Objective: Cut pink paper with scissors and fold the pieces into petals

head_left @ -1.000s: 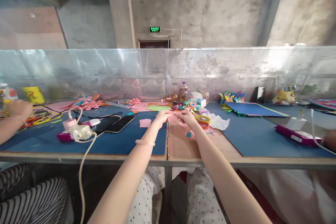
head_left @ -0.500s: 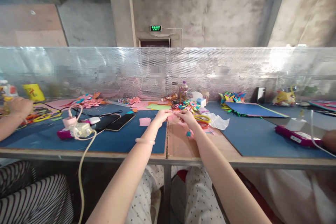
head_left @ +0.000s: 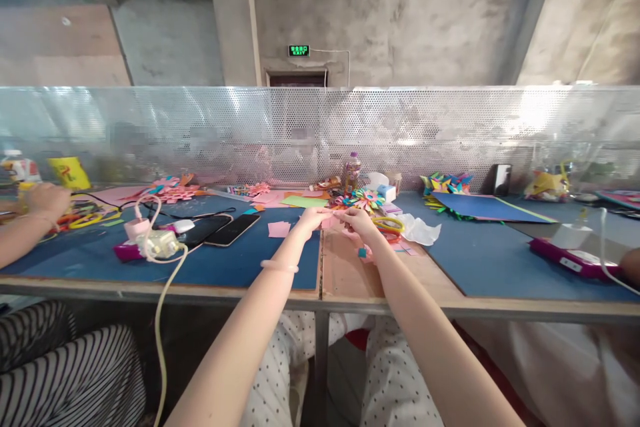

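Over the bare wooden strip of the table, my left hand (head_left: 312, 219) and my right hand (head_left: 359, 221) meet with fingers pinched. Between them is a small piece of pink paper (head_left: 331, 221), partly covered by the fingers. Left of my left hand lie small pink paper squares (head_left: 279, 229). Just behind my right hand sits a multicoloured folded-paper flower (head_left: 366, 200). Scissors with yellow and orange handles (head_left: 389, 227) rest beside my right wrist, and crumpled white paper (head_left: 421, 230) lies to their right.
Two phones, one of them black (head_left: 234, 229), and a purple power strip (head_left: 129, 251) with cables occupy the left. Another person's hand (head_left: 47, 203) is at far left. A purple-capped bottle (head_left: 353, 172) stands before the perforated metal screen (head_left: 225, 127). Blue card (head_left: 493, 207) lies right.
The view has shifted slightly, so everything sits a little to the right. Both hands stay together at the pink paper, with barely any visible movement.
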Motion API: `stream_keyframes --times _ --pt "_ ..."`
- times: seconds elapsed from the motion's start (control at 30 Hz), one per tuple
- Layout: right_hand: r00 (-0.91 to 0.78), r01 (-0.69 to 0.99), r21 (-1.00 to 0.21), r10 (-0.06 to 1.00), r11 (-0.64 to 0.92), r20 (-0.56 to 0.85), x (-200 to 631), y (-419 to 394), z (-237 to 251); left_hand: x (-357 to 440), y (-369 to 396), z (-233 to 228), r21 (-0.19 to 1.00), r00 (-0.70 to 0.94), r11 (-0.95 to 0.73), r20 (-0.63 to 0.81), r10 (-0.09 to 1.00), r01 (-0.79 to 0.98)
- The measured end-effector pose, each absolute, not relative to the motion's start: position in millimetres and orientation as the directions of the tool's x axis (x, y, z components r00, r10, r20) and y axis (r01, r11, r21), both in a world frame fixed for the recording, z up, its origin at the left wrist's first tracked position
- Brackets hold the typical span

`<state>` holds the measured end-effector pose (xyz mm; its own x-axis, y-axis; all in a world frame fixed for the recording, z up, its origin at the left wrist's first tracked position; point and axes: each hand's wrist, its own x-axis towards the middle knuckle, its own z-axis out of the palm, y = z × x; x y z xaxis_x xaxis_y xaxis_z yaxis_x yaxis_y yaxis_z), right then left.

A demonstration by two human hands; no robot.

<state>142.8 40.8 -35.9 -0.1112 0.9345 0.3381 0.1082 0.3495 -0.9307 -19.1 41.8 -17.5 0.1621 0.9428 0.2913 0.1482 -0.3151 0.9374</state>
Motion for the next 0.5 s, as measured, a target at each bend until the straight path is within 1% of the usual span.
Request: stream_keyframes --times 0.2,0.5 --pt "-0.115 0.124 -0.933 0.938 0.339 0.326 143.3 40.5 -36.1 -19.1 41.9 -18.0 0.949 0.152 -0.285 0.264 0.952 0.137" --pt "-0.098 0.126 -0.921 0.928 0.37 0.359 142.7 35.7 -32.7 -18.2 40.5 -16.5 0.955 0.152 -0.271 0.251 0.956 0.125"
